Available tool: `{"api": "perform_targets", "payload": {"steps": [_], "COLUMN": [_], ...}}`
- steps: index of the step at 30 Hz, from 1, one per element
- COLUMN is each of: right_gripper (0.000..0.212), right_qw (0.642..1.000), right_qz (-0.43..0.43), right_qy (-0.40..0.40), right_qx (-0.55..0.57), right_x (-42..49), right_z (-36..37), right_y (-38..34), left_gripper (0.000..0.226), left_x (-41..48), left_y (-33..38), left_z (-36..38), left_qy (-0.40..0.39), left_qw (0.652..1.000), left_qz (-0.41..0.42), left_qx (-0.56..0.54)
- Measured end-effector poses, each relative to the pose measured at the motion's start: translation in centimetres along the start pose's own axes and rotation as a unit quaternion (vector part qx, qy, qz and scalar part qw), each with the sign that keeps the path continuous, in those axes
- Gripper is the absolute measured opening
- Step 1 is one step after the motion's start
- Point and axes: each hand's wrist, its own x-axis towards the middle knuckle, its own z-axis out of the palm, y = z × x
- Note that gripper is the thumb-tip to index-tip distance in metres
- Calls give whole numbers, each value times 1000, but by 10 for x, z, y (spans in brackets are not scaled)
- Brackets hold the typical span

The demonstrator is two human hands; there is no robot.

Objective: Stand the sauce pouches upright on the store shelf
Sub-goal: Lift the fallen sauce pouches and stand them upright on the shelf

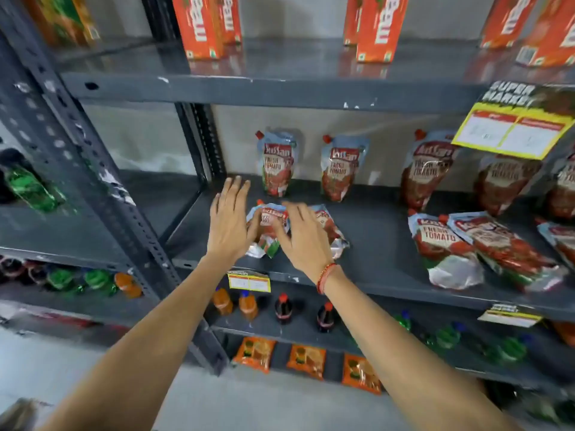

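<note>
On the grey middle shelf, several tomato sauce pouches stand upright along the back, among them one at the left and another beside it. Two pouches lie flat near the front left: one between my hands and one partly under my right hand. More flat pouches lie at the right. My left hand is spread beside the flat pouch, thumb touching it. My right hand hovers over both, fingers apart, blurred.
Orange juice cartons stand on the shelf above. A yellow price sign hangs at the upper right. Soft drink bottles and orange packets fill the lower shelves. A perforated upright post divides the left bay.
</note>
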Motion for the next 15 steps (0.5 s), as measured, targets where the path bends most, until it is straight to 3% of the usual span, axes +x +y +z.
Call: {"api": "perform_targets", "payload": {"steps": [4,6,9,12,15], "right_gripper": [49,40,48,47,52], "right_qw": [968,947,915,859,846], "right_qz": [189,247,332,432,462], "right_qy": [-158,-188,-177,-129,-96], "right_qx": [51,87,142,244,247], "right_x": [13,18,32,46,57], "right_z": [37,57,84,102,106], "right_y": [21,30,43,46,33], "left_gripper": [58,58,52,45,43], "left_x": [11,18,36,50,56], "left_y": [-34,-45,-49,-49,-56], "left_z": [29,42,58,72,86], "left_qy": [-136,-186,-206,-207,-224], "left_qw": [973,943,908,874,842], "left_qz": [-154,-216,-291,-353,-397], "left_qx": [-106,-171,-222,-263,-289]}}
